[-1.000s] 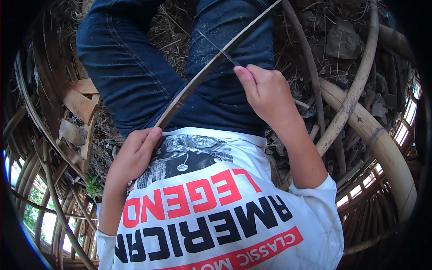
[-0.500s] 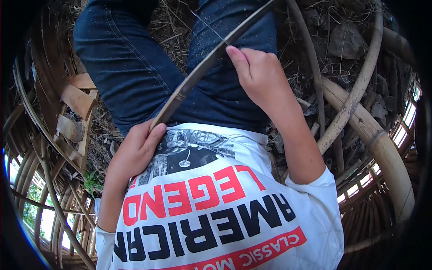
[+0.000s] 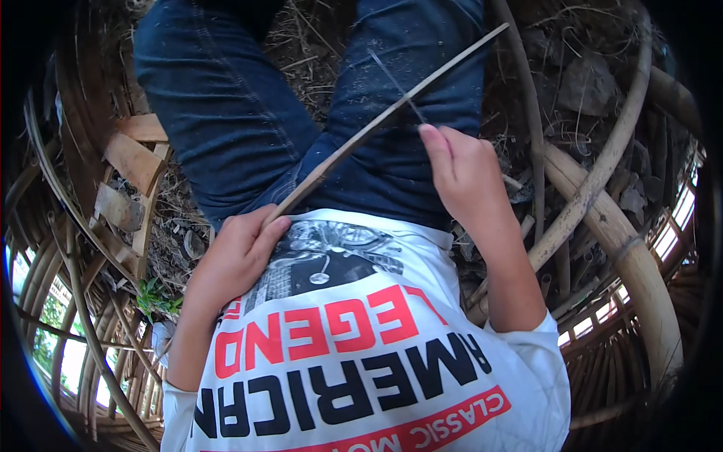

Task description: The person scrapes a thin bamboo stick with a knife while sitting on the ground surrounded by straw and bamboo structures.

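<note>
My left hand (image 3: 239, 252) is closed round the near end of a long, narrow wooden or bamboo strip (image 3: 343, 153), close to my waist. From there the strip slants up and to the right over my thighs, its far end past my right knee. In my closed right hand (image 3: 473, 173) is a knife, its thin blade (image 3: 386, 71) pointing up and left. The blade crosses the strip in its far half and appears to touch it. My fingers hide the knife's handle.
My legs in dark jeans (image 3: 218, 113) are spread beneath the strip. At the right lie thick bamboo poles (image 3: 614, 233) and a stone (image 3: 586, 84). Woven slats (image 3: 129, 162) stand at the left, beside a small green plant (image 3: 157, 298). Dry litter covers the ground.
My right hand and the knife have come nearer to me and slightly right. The strip has turned to show a narrower side, and its far end has dropped into view.
</note>
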The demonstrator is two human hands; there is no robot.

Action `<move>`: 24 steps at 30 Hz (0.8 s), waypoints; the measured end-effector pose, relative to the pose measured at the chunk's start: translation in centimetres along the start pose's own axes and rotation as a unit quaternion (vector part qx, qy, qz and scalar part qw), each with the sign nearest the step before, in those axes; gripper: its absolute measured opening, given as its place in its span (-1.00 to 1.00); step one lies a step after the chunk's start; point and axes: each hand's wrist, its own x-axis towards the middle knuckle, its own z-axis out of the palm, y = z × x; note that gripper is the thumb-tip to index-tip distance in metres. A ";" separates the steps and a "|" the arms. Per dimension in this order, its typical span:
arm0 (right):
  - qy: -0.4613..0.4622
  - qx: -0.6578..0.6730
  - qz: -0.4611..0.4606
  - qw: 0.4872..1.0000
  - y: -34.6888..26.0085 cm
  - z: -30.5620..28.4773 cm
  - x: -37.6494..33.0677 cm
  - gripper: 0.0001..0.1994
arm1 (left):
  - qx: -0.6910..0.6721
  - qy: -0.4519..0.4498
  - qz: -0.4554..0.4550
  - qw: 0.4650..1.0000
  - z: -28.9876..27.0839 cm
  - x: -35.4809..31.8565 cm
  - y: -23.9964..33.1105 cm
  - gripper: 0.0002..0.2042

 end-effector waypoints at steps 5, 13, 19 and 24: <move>0.040 -0.025 -0.026 0.999 -1.2 0.6 2.0 -0.54 | -0.021 0.004 -0.023 1.000 0.0 0.1 0.7 -0.70; 0.010 -0.019 -0.003 1.000 -0.9 0.5 1.4 -0.54 | -0.016 -0.016 -0.017 1.000 0.0 0.3 0.5 -0.70; 0.030 0.048 -0.014 0.998 -0.4 1.0 0.7 -0.54 | -0.027 -0.024 0.001 0.999 -0.4 0.2 -0.4 -0.70; 0.044 0.030 -0.014 0.998 -1.2 1.3 1.9 -0.54 | -0.036 -0.019 -0.017 0.999 0.0 0.3 0.0 -0.69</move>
